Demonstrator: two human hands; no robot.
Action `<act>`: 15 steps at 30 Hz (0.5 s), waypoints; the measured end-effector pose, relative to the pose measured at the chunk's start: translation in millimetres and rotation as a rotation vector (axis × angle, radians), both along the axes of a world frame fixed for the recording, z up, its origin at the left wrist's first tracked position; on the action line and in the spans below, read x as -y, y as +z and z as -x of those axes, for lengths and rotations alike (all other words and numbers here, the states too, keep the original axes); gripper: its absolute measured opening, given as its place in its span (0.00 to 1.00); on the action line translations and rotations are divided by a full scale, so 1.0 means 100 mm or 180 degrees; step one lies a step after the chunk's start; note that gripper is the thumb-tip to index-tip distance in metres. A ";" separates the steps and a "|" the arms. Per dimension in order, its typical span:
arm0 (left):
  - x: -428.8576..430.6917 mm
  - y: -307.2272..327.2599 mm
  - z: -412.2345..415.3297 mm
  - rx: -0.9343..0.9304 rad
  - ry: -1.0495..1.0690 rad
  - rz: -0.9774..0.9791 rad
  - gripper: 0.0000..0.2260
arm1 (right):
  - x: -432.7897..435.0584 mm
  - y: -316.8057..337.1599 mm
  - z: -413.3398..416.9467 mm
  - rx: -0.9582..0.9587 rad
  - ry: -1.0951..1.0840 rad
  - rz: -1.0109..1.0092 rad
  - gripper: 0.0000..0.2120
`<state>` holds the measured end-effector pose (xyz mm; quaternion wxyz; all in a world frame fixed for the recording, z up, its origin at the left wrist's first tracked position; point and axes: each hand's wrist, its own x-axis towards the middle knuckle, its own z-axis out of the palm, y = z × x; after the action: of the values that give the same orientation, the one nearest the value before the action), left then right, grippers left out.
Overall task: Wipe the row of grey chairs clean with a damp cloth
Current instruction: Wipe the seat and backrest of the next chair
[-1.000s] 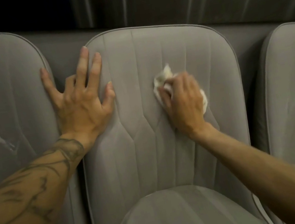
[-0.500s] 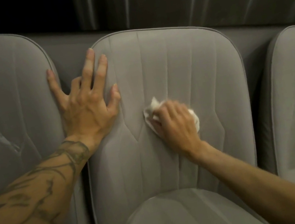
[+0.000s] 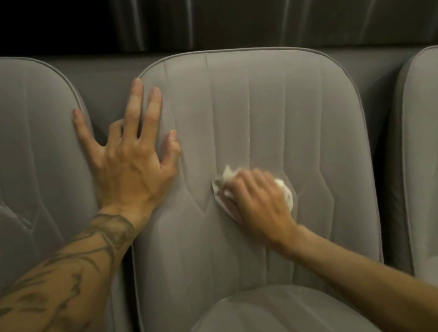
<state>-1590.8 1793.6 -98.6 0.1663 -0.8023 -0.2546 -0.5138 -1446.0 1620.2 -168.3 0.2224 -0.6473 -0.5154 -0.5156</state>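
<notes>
Right now the curled fingers (image 3: 247,182) of the right hand (image 3: 259,202) bunch a white cloth (image 3: 225,180) against the middle chair (image 3: 273,97), about the centre of its backrest. The wad shows beyond the fingers toward the backrest's upper left and again at the hand's right, so its long axis runs roughly across the backrest. Any next stroke, I judge, drags it along the vertical seams. The left hand (image 3: 131,157), fingers straight and spread wide, presses the backrest's upper-left edge, its outermost finger touching the left chair (image 3: 3,145).
</notes>
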 end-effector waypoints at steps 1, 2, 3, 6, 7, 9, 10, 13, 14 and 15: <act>0.00 0.00 0.00 -0.0008 -0.0003 -0.0002 0.29 | 0.08 -0.05 -0.05 0.0167 0.0038 0.0251 0.11; 0.00 0.00 0.00 -0.0010 -0.0002 -0.0015 0.29 | 0.09 0.04 -0.14 0.0252 0.0016 0.0242 0.11; 0.01 0.01 0.00 -0.0004 -0.0004 -0.0025 0.29 | 0.06 0.24 -0.22 0.0268 -0.0078 0.0009 0.11; -0.01 -0.01 0.00 0.0045 -0.0006 -0.0030 0.28 | -0.15 0.96 -0.41 -0.0099 -0.0399 -0.1047 0.13; -0.01 -0.01 -0.01 0.0061 -0.0015 -0.0036 0.28 | -0.20 1.06 -0.43 -0.0215 -0.0430 -0.1221 0.13; -0.01 -0.02 -0.01 0.0074 -0.0021 -0.0066 0.28 | -0.23 0.88 -0.42 -0.0240 -0.0391 -0.1309 0.14; -0.01 -0.02 -0.01 0.0075 -0.0013 -0.0069 0.28 | -0.19 0.63 -0.38 -0.0197 -0.0373 -0.1247 0.14; 0.01 -0.01 0.00 0.0070 -0.0015 -0.0050 0.28 | 0.06 -0.37 -0.22 -0.0055 -0.0201 -0.0476 0.09; 0.02 -0.01 0.01 0.0065 -0.0007 -0.0045 0.28 | 0.17 -0.69 -0.19 0.0096 -0.0079 -0.0023 0.08; 0.02 0.00 0.00 0.0058 -0.0004 -0.0035 0.28 | 0.28 -0.95 -0.17 0.0317 0.0054 0.0461 0.07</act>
<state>-1591.2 1791.6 -98.6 0.1680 -0.7968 -0.2527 -0.5226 -1428.6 1591.7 -263.4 0.1534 -0.6309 -0.5672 -0.5067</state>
